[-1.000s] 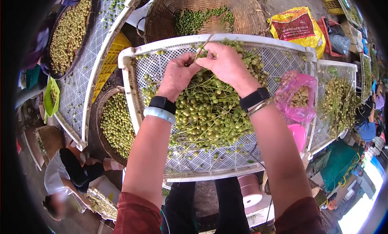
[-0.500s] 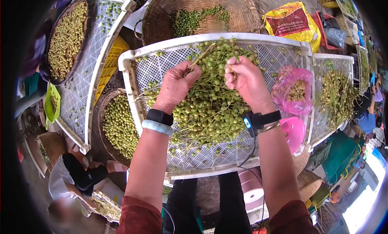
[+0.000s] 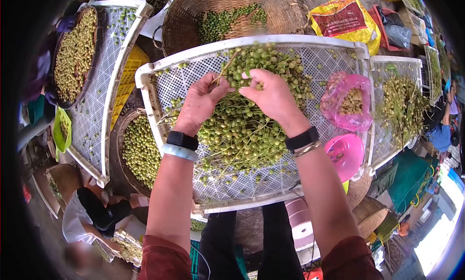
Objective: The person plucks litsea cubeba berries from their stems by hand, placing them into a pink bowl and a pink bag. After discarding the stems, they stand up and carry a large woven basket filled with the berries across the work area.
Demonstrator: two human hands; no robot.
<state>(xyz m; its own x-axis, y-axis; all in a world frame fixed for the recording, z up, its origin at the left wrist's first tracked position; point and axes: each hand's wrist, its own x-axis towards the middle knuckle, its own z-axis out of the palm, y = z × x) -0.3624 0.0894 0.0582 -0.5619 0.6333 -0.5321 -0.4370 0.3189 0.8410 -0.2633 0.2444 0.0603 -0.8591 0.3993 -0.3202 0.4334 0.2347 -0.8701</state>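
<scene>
Steadying a stem (image 3: 225, 67): left grip (image 3: 199, 102), pinched | right grip (image 3: 271, 96) beside it, can't tell if pinching | berry heap (image 3: 247, 137) just below, within reach

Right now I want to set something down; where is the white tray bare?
Nearly bare mesh lies between the green fruit heap and pink plastic bag; the strip along the near rim holds scattered fruit. The middle is crowded.
</scene>
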